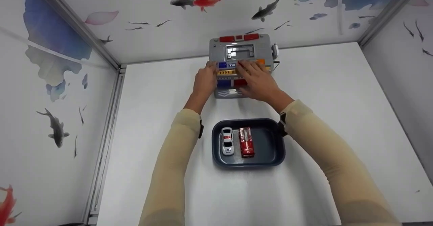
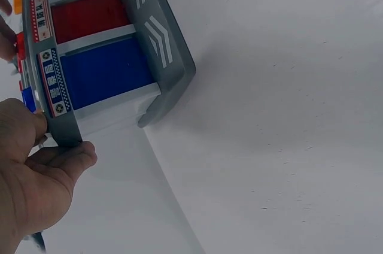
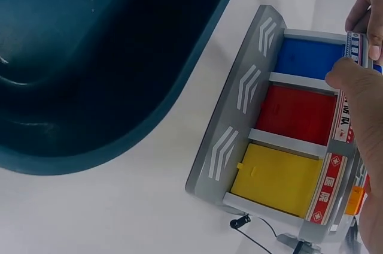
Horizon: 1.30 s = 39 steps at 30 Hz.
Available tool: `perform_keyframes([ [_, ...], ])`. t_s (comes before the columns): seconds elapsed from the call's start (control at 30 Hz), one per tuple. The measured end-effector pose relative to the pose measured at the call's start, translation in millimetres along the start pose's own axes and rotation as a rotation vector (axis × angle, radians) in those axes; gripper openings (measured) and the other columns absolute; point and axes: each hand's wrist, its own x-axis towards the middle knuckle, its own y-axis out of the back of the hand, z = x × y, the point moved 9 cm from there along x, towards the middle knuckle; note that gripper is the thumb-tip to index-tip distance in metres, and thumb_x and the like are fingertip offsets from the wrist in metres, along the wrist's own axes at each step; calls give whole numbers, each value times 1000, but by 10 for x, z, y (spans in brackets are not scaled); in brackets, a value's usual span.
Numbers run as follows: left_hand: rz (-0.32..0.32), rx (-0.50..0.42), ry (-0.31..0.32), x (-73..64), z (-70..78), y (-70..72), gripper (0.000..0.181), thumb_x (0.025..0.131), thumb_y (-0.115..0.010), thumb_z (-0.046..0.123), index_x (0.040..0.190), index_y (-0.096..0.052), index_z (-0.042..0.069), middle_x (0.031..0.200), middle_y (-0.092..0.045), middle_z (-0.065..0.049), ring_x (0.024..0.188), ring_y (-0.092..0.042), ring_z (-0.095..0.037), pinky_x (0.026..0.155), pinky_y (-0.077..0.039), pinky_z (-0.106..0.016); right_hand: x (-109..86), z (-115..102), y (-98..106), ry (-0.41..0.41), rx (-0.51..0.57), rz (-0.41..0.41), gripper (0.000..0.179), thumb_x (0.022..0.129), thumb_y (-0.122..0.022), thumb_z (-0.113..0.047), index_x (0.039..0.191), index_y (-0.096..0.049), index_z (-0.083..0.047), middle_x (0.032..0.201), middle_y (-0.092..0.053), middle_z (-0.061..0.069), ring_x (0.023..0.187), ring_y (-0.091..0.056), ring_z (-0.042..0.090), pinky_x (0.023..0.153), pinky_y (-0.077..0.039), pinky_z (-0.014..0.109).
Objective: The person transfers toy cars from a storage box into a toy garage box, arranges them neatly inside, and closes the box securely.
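A grey toy garage (image 1: 219,51) stands at the back of the table, with blue (image 3: 311,57), red (image 3: 299,116) and yellow (image 3: 276,179) doors along its front, all closed. My left hand (image 1: 205,80) grips its roof edge at the left front corner, beside the blue door. Over the roof's front lies my right hand (image 1: 258,82), fingers stretched out flat; in the left wrist view one fingertip touches a red button (image 2: 21,45) on top. The right thumb rests along the sign strip above the doors.
Nearer me sits a dark blue tray (image 1: 248,166) holding a white toy police car (image 1: 227,141) and a red toy fire truck (image 1: 246,143). A thin black cord (image 3: 254,239) hangs at the garage's right side. Walls with fish pictures (image 1: 267,11) enclose the table's back and sides.
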Motion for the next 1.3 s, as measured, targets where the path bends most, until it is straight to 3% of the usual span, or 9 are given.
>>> perform_keyframes([
  [0.17, 0, -1, -2, 1, -5, -8, 46, 120, -49, 28, 163, -56, 13, 171, -49, -20, 146, -64, -36, 114, -60, -45, 43, -6, -6, -35, 2, -61, 96, 101, -80, -46, 173, -32, -6, 177, -36, 16, 163, -37, 38, 139, -26, 59],
  [0.43, 18, 14, -40, -1, 29, 9, 45, 120, -50, 21, 163, -56, 11, 169, -52, -21, 144, -66, -37, 114, -59, -46, 81, -47, 65, -25, -8, -86, 94, 98, -81, -44, 170, -38, -2, 173, -40, 18, 160, -40, 39, 138, -28, 60],
  [0.67, 9, 50, -44, 6, 30, 8, 46, 120, -49, 23, 164, -54, 12, 166, -56, -17, 142, -68, -35, 117, -58, -44, 103, -15, 90, -29, 32, -130, 90, 95, -77, -33, 172, -37, -6, 173, -40, 15, 163, -38, 38, 140, -13, 66],
  [1.03, 18, 42, -30, -8, 27, -9, 46, 120, -49, 26, 163, -55, 11, 163, -61, -14, 135, -73, -31, 108, -63, -41, 60, 14, 124, -24, 71, -100, 85, 94, -72, -28, 170, -41, -8, 173, -43, 13, 162, -42, 36, 139, -3, 70],
  [1.3, 21, 32, -42, -15, 30, 15, 45, 120, -49, 24, 162, -56, 10, 162, -62, -14, 131, -74, -30, 106, -63, -42, 20, 8, 109, -26, 16, -108, 83, 100, -67, -39, 173, -38, -14, 177, -39, 11, 164, -39, 35, 133, 1, 81],
])
